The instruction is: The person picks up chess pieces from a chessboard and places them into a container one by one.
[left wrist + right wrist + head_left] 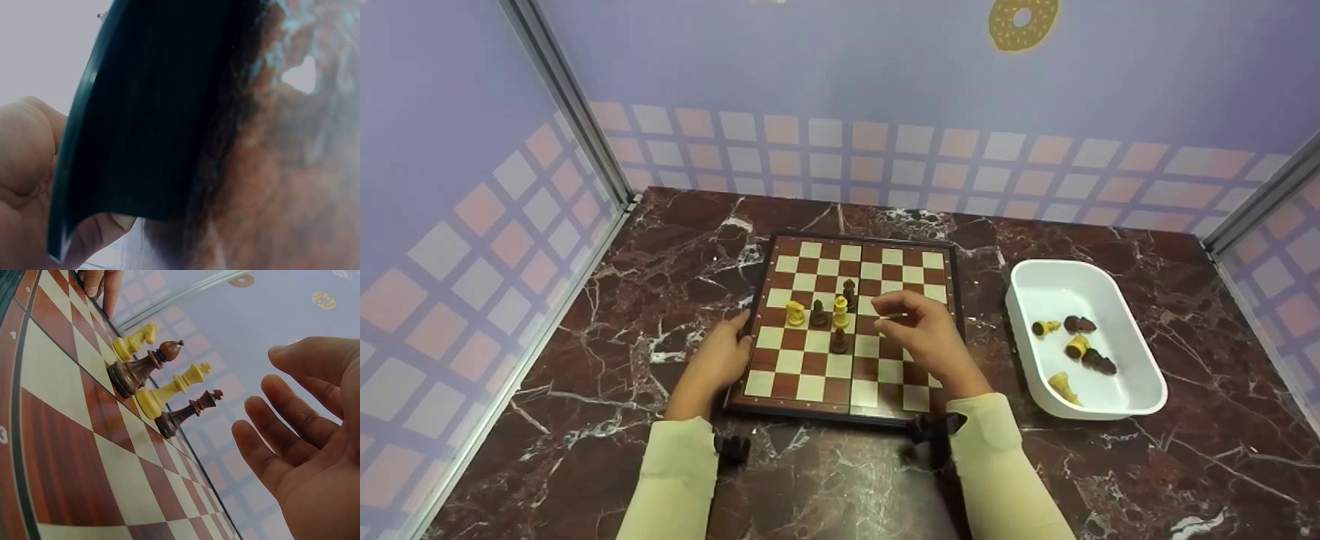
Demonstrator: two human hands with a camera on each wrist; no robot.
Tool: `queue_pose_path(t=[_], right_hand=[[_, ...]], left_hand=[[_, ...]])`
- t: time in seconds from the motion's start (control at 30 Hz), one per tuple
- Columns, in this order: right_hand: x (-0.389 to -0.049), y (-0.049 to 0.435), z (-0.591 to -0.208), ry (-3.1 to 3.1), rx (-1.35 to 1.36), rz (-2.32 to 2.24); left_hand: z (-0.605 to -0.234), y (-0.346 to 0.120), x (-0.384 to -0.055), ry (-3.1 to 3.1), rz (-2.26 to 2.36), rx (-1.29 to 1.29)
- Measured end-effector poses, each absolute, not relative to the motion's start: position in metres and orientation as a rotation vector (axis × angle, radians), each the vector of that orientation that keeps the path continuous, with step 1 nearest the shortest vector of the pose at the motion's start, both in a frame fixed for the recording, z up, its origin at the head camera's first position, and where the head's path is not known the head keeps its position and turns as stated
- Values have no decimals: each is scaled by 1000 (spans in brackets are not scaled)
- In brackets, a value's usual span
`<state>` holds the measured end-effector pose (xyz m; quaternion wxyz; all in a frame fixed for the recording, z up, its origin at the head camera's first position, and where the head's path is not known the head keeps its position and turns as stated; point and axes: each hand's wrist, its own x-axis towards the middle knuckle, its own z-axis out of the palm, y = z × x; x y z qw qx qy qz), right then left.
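A magnetic-style chessboard (877,401) lies unfolded on the table, its dark rim held at the left side by my left hand (720,358). Standing near its middle are a yellow knight (795,313), a yellow king (841,312), a dark king (191,413), a dark bishop (143,368) and another dark piece (820,315). My right hand (924,334) hovers over the right half, fingers loosely bent and apart from the thumb, with nothing between them. In the left wrist view the dark board edge (140,112) covers part of the left hand.
To the right of the board stands a white plastic tub (1147,382) with several yellow and dark chess pieces lying in it. The tabletop (607,465) is dark red marbled stone. Patterned walls (825,67) close in the back and both sides.
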<state>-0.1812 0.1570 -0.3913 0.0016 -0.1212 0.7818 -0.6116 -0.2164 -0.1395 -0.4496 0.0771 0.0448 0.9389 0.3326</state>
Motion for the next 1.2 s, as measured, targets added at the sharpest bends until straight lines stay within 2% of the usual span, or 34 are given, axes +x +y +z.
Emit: queue_pose_path(t=[1.2], right_hand=[[-179,128,-404,2474,-445,-1785]], left_hand=[[-450,-140,-214,2805,1019,156]])
